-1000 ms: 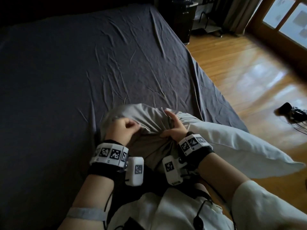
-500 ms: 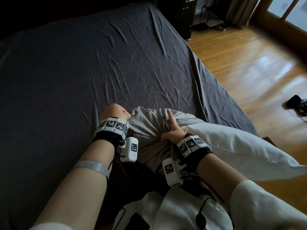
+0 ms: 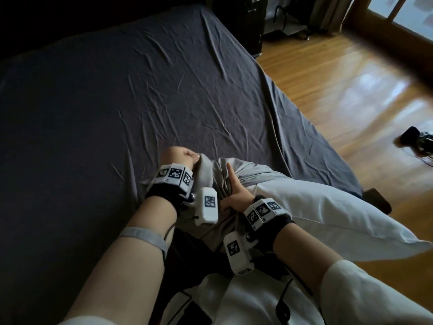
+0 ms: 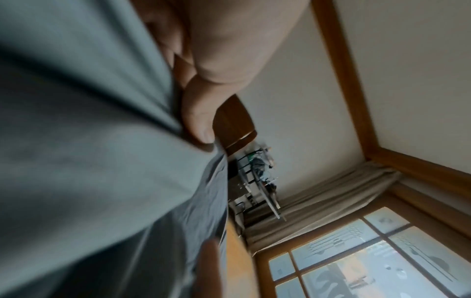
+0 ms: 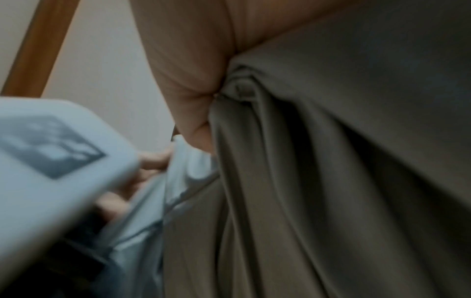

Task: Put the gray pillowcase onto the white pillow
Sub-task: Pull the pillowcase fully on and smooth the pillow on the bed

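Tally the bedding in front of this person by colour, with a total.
Gray: 1, the pillowcase, gripped by both hands (left, right).
White: 1, the pillow.
Dark: 1, the bed sheet.
Total: 3.

1. The part of the white pillow (image 3: 328, 214) inside the gray pillowcase (image 3: 246, 174) is hidden, so how far it reaches cannot be told.
2. The left hand (image 3: 180, 156) has its fingertips buried in cloth folds.
3. The right hand (image 3: 236, 195) palm is covered by bunched fabric.
4. The right wrist view is blurred; the marked block there cannot be read.
5. The dark object on the floor (image 3: 419, 139) is cut off.
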